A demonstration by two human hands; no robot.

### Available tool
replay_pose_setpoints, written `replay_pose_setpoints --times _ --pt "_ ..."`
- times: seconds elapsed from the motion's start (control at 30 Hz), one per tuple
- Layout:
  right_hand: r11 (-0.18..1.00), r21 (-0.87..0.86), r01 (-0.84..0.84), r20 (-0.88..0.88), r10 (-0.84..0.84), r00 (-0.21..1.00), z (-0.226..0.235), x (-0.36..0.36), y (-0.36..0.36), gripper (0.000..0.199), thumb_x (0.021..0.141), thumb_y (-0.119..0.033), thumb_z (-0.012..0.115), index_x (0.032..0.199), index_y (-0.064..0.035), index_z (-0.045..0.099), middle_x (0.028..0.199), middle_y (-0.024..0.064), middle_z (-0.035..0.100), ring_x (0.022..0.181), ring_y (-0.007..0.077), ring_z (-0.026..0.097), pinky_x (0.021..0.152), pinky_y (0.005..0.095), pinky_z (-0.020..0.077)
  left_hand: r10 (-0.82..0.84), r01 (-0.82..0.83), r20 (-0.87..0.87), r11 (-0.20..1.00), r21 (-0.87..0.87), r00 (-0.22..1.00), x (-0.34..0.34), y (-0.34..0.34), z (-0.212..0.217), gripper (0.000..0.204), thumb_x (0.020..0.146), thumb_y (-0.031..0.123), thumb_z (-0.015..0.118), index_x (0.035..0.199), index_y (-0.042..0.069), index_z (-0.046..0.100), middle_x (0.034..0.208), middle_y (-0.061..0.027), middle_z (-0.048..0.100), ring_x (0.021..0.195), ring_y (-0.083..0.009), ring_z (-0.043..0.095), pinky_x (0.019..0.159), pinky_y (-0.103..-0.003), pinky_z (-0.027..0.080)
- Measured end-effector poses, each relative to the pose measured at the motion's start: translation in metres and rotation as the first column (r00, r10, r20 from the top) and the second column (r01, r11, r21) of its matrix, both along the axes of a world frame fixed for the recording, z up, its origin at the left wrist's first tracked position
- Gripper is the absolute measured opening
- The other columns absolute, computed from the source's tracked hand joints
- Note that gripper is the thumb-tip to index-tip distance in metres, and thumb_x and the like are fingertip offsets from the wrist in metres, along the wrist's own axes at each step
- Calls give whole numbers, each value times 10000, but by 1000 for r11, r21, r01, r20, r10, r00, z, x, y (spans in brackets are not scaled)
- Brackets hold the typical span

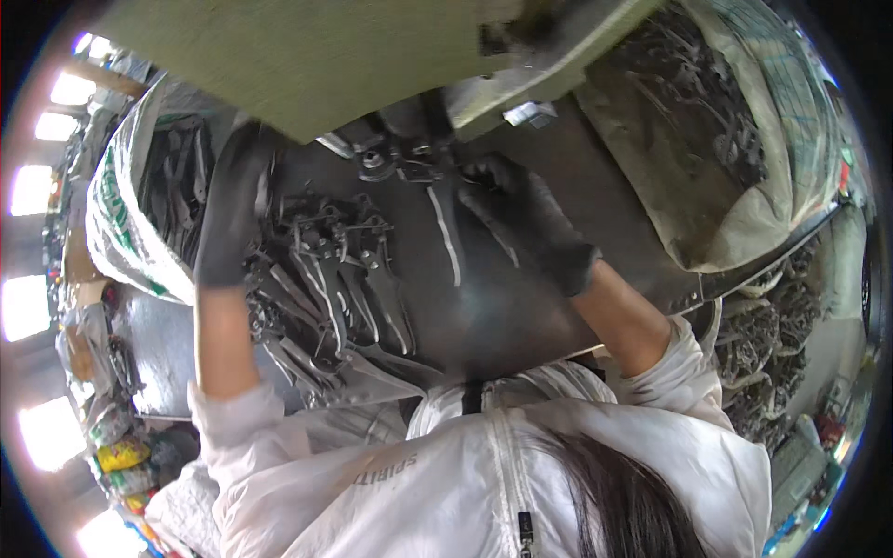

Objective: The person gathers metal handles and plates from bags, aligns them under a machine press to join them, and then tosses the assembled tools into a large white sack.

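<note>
- On the dark steel worktable (521, 307), beneath the green machine housing (307, 56), a person in a white jacket works with both hands in black gloves.
- Right hand (526, 219): fingers curled and closed on the upper end of a plier blank (446, 232), a long dark metal piece with a bright edge, lying lengthwise on the table. Its head sits at the machine's tool point (377, 163), just under the housing.
- Left hand (228, 200): held flat and upright, fingers together, resting against the heap of plier blanks (326, 288) on the left part of the table. Whether it pinches a piece cannot be determined; the glove hides the fingertips.
- Supply and output: a white woven sack (130, 223) at the far left holds more dark metal parts; a second large sack (735, 139) at the upper right is also filled with them.
- Progress, as a judgement: one piece is at the machine, and a considerable heap lies on the table near the left hand. Which sack holds finished pieces cannot be determined, so the share completed is unknown.
</note>
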State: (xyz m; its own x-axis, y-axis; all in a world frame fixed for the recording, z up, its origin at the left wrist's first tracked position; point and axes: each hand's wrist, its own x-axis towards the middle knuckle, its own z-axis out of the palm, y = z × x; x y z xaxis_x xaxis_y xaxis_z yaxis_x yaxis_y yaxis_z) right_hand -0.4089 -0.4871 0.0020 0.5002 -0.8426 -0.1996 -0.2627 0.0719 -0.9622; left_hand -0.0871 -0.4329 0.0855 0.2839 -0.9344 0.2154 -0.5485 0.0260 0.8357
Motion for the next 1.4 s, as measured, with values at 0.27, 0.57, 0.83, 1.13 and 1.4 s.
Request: replay_pose_setpoints --times 0.27,0.57,0.83,1.13,1.4 --pt "994 89 67 198 -84 977 -9 6 15 236 1030 -115 638 1231 9 632 865 28 673 712 157 644 701 322 548 -486 552 386 830 -76 784 -122 73 -12 272 1007 179 646 1188 -22 665 828 -36 650 680 -131 599 631 -287 489" --pt "546 -829 -126 -523 -673 523 -43 -243 -226 413 1030 -351 638 1281 -24 667 1000 212 725 940 368 719 898 419 562 -133 164 -106 912 375 985 -118 47 -74 256 1025 193 660 1157 -25 634 911 -58 670 770 -126 644 691 -310 523" --pt "984 -151 91 -182 -118 976 57 -95 -29 360 1018 -265 700 1216 32 647 1041 177 724 716 139 700 671 298 571 90 107 -452 914 392 888 -113 57 -71 332 1089 313 552 1181 8 645 942 -50 689 762 -115 640 696 -281 519" --pt "950 276 -144 394 25 919 36 -21 -5 283 1022 -128 658 1267 14 660 1070 129 713 809 130 697 663 254 573 -151 227 -347 955 192 926 -117 42 -64 432 1133 328 470 1333 -31 603 1055 -94 726 884 -154 697 785 -296 561" --pt "999 -2 -39 141 39 989 21 7 9 426 980 -159 694 1351 35 617 1073 74 702 858 104 658 757 277 548 -235 361 -398 890 278 887 -100 26 -73 415 1139 290 444 1313 -36 632 1038 -95 735 893 -163 710 762 -295 579"
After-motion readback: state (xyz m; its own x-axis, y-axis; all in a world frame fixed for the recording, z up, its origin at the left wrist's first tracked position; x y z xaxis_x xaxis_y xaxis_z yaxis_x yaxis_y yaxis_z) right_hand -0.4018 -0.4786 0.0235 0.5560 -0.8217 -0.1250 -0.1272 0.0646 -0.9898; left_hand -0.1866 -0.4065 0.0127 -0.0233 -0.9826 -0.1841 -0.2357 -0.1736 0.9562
